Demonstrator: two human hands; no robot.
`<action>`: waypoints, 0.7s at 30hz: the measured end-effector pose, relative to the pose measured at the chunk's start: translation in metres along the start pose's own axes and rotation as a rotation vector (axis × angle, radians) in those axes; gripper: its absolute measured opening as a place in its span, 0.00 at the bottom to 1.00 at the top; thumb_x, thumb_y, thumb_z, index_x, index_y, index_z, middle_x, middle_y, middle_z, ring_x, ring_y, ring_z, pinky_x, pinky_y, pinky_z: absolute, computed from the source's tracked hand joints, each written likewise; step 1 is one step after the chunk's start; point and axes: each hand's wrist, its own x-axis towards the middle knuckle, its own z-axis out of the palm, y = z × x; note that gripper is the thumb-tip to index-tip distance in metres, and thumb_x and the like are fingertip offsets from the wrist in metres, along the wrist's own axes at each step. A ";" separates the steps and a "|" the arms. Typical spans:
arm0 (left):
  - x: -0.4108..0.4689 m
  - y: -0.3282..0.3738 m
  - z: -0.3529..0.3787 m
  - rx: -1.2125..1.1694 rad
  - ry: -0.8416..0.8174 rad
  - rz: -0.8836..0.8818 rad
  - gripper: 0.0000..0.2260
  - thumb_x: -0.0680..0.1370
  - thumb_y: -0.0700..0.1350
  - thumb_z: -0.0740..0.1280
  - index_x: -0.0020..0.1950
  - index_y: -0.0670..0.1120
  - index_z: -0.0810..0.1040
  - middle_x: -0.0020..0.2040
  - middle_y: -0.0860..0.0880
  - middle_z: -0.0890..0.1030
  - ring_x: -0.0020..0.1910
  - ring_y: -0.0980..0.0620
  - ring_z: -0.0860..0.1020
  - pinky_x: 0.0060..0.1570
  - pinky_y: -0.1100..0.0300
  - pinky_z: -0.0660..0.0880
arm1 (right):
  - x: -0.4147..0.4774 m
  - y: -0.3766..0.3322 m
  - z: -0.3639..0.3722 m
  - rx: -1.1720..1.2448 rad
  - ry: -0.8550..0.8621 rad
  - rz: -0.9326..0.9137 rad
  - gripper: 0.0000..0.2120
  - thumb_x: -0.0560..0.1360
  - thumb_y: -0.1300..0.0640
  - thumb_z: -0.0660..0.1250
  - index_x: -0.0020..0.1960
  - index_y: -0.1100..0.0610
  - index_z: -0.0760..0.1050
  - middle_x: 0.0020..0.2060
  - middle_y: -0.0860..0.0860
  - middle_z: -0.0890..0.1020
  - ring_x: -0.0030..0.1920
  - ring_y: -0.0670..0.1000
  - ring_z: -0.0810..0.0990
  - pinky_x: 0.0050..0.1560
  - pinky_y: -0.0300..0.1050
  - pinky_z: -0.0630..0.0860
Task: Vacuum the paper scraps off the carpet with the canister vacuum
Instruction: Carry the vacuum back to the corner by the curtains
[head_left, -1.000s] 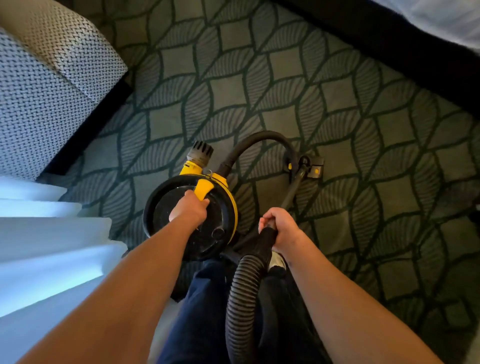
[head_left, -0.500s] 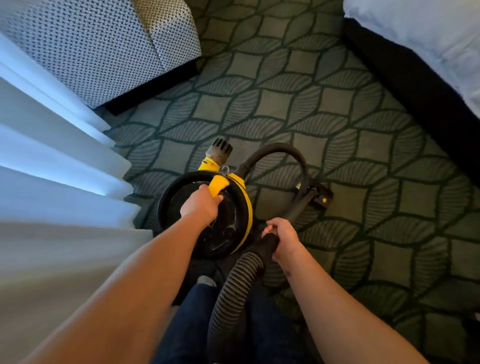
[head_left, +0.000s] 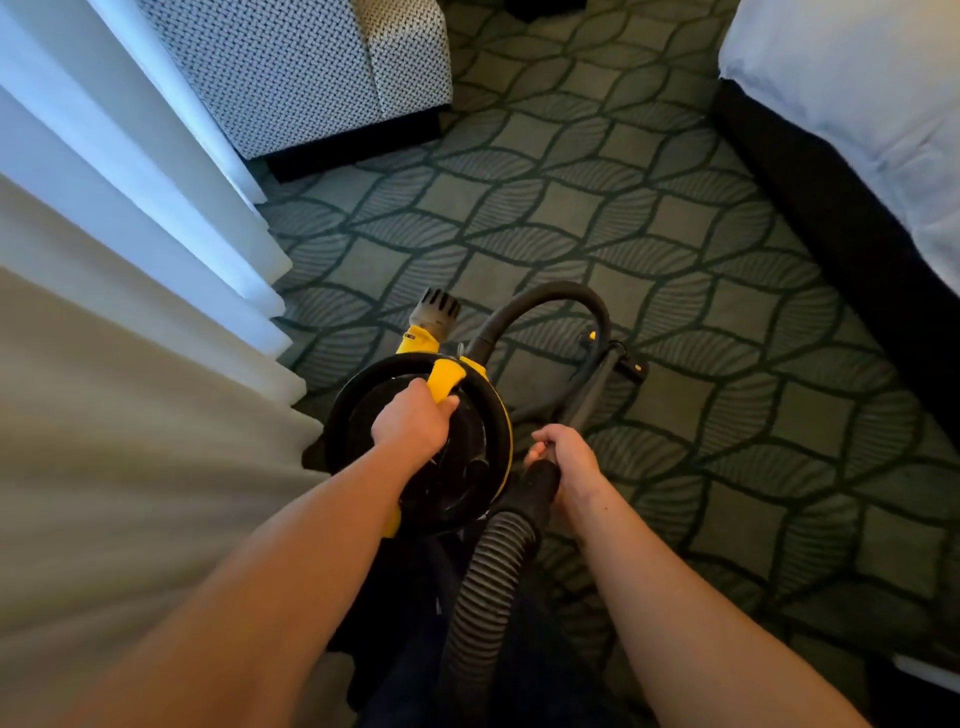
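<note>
two hands are busy: my left hand (head_left: 413, 423) is curled round the yellow handle (head_left: 445, 378) of the canister vacuum (head_left: 467, 483), and my right hand (head_left: 566, 460) wraps the hose cuff (head_left: 535, 488) just below the wand (head_left: 592, 387). the wand's long axis runs from that hand toward one o'clock, ending at the floor nozzle (head_left: 631, 364) on the carpet (head_left: 597, 218). no paper scraps show, so i judge the right hand, nearer the nozzle, will steer once i find them.

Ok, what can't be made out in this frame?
Head view only.
Paper scraps: none visible on the carpet; too small or off-frame.
Floor nozzle: partly hidden behind the wand.
Canister vacuum underside: hidden by its lid and the left hand.
Hose: cut by bottom edge.
</note>
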 end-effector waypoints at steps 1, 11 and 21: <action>-0.016 -0.001 0.007 -0.017 0.005 -0.015 0.17 0.80 0.58 0.60 0.57 0.45 0.72 0.53 0.45 0.79 0.51 0.43 0.79 0.42 0.53 0.69 | -0.004 0.003 -0.011 -0.022 -0.014 -0.001 0.12 0.75 0.68 0.59 0.34 0.60 0.64 0.16 0.50 0.67 0.15 0.46 0.67 0.17 0.33 0.66; -0.148 0.002 0.086 -0.143 0.109 -0.260 0.18 0.80 0.58 0.59 0.57 0.45 0.73 0.54 0.44 0.79 0.54 0.43 0.78 0.45 0.52 0.69 | -0.019 0.011 -0.132 -0.295 -0.083 0.038 0.10 0.73 0.68 0.61 0.35 0.60 0.64 0.18 0.51 0.69 0.17 0.46 0.68 0.18 0.34 0.66; -0.286 0.003 0.186 -0.294 0.097 -0.489 0.18 0.80 0.58 0.60 0.59 0.44 0.73 0.56 0.44 0.78 0.55 0.43 0.77 0.45 0.53 0.69 | -0.056 0.041 -0.239 -0.583 -0.127 0.053 0.08 0.73 0.68 0.62 0.35 0.61 0.68 0.23 0.51 0.71 0.23 0.48 0.69 0.19 0.35 0.68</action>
